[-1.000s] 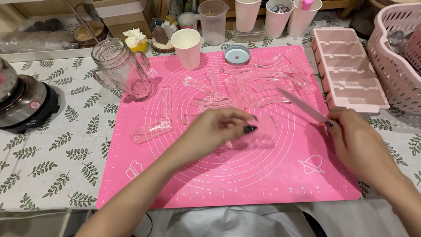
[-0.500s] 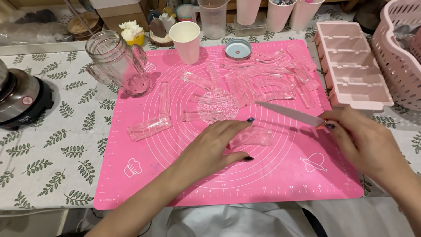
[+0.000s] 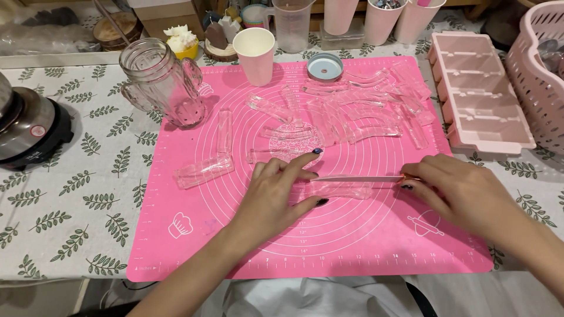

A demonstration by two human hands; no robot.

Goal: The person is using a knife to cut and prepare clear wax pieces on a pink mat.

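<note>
Hands are seen from above over a pink silicone mat (image 3: 176, 246) laid on a leaf-patterned bench (image 3: 70, 199). A clear jelly-like strip (image 3: 343, 189) lies at the mat's centre; it is pinned at its 9 o'clock end by the left hand (image 3: 276, 196), fingers spread flat. A thin knife (image 3: 358, 178) is pinched by the right hand (image 3: 464, 194), its blade laid along the strip. More clear strips (image 3: 364, 108) are heaped at 12 o'clock. A glass mug (image 3: 161, 82) stands at 10 o'clock, a pink tray (image 3: 482, 94) at 2 o'clock.
</note>
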